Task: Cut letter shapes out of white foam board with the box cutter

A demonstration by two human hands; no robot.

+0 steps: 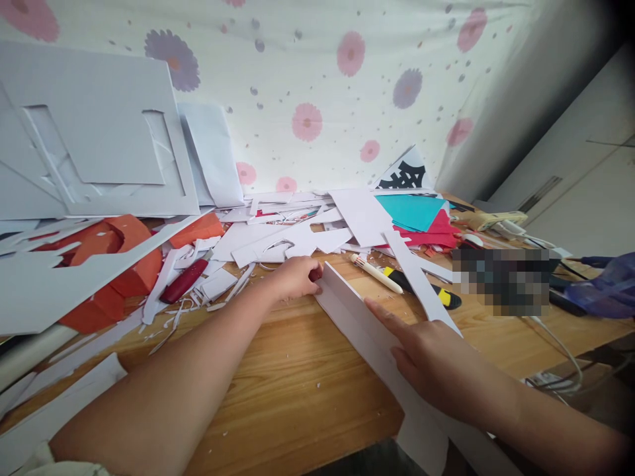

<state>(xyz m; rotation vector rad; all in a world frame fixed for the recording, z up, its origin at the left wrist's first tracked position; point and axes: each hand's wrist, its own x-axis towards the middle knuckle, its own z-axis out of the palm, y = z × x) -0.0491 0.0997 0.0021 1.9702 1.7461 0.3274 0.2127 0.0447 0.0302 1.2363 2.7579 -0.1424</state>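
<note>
A long white board piece (354, 324) with an upright strip along it runs from the middle of the wooden table towards the lower right, past the front edge. At its far end, my left hand (296, 277) has its fingers curled, thumb and fingertips pinching the end of the piece. My right hand (421, 357) lies along the right side of the piece, index finger stretched out and touching the upright strip, the other fingers partly bent and apart. A white pen (377, 274) and a yellow and black cutter (449, 297) lie just beyond my right hand.
White scraps (262, 241) cover the back of the table (278, 390). A red knife (184, 281) and orange pieces (131, 254) lie left, below large white boards (119, 145). Teal (411, 211) and red sheets (431, 231) are at back right, near cables and a blurred object (506, 281).
</note>
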